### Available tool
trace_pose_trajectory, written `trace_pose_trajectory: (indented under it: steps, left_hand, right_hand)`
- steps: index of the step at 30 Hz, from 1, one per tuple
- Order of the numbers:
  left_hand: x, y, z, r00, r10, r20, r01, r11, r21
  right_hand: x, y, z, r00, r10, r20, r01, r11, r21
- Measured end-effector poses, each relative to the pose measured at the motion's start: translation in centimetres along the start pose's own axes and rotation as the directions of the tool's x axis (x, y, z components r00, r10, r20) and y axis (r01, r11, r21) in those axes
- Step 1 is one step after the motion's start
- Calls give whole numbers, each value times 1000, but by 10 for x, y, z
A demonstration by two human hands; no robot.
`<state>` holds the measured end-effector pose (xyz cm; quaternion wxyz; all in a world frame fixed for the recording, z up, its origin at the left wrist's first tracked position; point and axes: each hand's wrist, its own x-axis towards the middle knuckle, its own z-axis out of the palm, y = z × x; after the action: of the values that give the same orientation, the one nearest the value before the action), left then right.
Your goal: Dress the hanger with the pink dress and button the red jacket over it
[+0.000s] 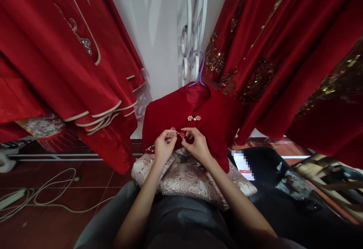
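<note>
A red velvet jacket [215, 120] hangs on a purple hanger [198, 71] in front of me, its lower part over a pale embroidered cushion [187, 179] on my lap. A pearl and gold button clasp [194, 118] sits closed on its chest. Lower down, both hands meet at a second gold clasp [178, 132]. My left hand [163, 146] pinches the clasp's left side with its fingers closed. My right hand [197, 143] pinches the right side, fingers curled on it.
Red embroidered gowns hang at left [65, 52] and right [283, 52]. A white wall with a curled white metal rack [193, 33] stands behind. White cables [48, 192] lie on the red tile floor at left. A dark bag [283, 181] lies at right.
</note>
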<state>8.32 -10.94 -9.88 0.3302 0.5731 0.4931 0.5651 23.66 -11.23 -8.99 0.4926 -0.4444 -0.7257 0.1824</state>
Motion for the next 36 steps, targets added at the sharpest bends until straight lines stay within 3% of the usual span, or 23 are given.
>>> trace_pose_trajectory:
  steps: [5,13,29,36]
  left_hand:
    - [3,-3,4,1000,-23,3,24,997,-73]
    - [0,-1,2,998,-63,8,63,989,-134]
    - [1,2,1,999,-50,-2,50,997,-66]
    - [1,4,-2,999,-33,-10,33,999,33]
  right_hand:
    - [3,-1,-5,998,15,62,-18,999,47]
    - [2,-3,-3,998,22,62,-24,999,26]
    - [2,-1,6,1000,-4,20,4,1000,9]
    - [10,-1,8,996,-31,87,36,998,-45]
